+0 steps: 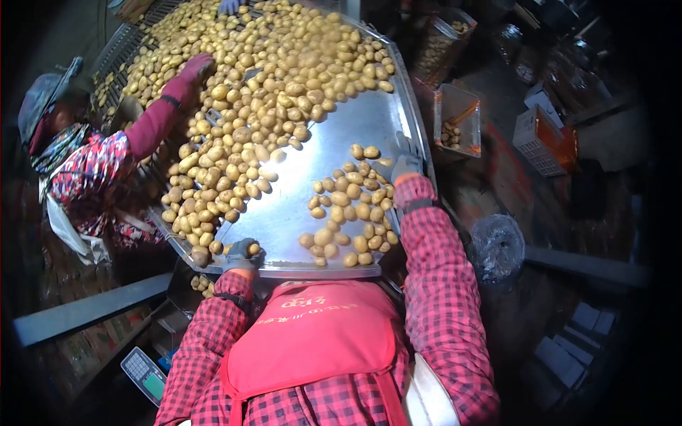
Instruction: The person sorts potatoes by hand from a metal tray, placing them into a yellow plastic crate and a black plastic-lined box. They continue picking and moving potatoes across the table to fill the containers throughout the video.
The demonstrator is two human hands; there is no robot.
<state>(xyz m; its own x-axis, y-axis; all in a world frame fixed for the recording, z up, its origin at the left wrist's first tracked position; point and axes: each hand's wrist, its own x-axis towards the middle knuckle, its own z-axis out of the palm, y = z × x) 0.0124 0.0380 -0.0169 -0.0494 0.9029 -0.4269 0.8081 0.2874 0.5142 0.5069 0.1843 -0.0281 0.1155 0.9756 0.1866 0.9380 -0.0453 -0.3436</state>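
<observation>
Many potatoes (284, 92) cover the far and left parts of a metal sorting table (341, 128). A smaller group of potatoes (352, 192) lies apart at the near right. My left hand (241, 255), in a grey glove, is at the table's near left edge with its fingers curled round a potato (253, 249). More potatoes lie just left of it. My right hand (405, 165), also gloved in grey, lies along the right rim beside the smaller group. Its fingers are stretched out, and I see nothing held in it.
At the left a co-worker (92, 163) reaches a gloved hand (195, 67) over the potatoes. Another gloved hand (229, 6) shows at the far edge. A crate (457, 121) with potatoes stands right of the table, a digital scale (144, 373) at the lower left.
</observation>
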